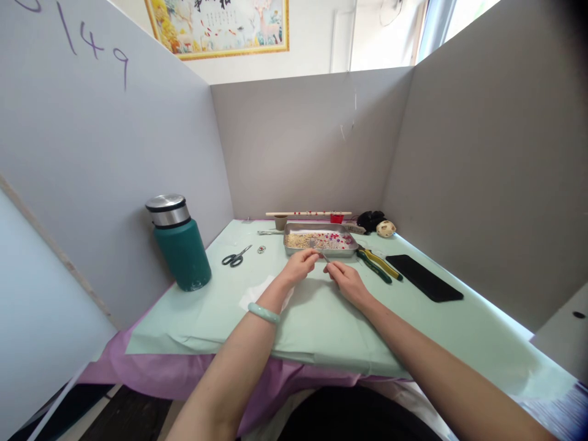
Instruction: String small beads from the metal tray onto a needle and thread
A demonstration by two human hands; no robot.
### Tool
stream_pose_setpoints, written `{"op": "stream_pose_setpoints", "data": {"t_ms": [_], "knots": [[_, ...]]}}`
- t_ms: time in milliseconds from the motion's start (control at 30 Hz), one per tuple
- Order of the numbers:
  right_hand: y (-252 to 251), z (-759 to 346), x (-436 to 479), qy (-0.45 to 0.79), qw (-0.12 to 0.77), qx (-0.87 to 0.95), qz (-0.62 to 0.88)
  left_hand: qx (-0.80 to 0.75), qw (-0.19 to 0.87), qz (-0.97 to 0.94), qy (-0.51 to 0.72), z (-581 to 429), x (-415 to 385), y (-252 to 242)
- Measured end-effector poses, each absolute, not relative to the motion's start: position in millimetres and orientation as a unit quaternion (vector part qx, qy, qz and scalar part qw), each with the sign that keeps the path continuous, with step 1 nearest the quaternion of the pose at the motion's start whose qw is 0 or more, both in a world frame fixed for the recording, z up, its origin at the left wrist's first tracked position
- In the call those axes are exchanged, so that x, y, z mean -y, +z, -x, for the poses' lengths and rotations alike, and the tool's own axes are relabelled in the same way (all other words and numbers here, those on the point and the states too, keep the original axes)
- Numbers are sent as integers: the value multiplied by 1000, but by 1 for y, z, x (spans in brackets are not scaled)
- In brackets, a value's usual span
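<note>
My left hand (299, 265) and my right hand (348, 280) meet over the pale green table cover just in front of a metal tray (353, 245) of small beads. Both hands are pinched. Between them runs a thin needle-like piece (324, 256), too small to name surely. The left fingertips reach the tray's front edge. A pale green bangle (263, 313) sits on my left wrist.
A teal flask (180, 244) with a steel lid stands at the left. Scissors (236, 256) and a small ring (261, 249) lie left of the tray. Green-handled pliers (379, 265) and a black phone (423, 277) lie to the right. Grey partition walls enclose the table.
</note>
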State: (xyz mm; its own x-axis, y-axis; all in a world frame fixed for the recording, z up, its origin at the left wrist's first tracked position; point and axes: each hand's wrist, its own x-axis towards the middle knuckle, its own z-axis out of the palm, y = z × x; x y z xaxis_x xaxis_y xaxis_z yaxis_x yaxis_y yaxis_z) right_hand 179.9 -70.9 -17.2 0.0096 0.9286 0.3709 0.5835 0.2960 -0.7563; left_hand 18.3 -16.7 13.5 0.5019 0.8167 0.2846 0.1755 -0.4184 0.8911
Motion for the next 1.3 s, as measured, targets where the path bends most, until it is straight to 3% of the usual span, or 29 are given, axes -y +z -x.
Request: {"op": "stream_pose_setpoints", "data": {"t_ms": [467, 867, 1300], "knots": [[-15, -178, 73, 174, 429, 686, 562, -332, 384, -789, 346, -18, 20, 14], [-16, -170, 68, 132, 403, 680, 598, -382, 284, -798, 369, -18, 11, 9], [-12, -175, 75, 142, 418, 681, 584, -330, 477, -725, 370, -19, 15, 12]]}}
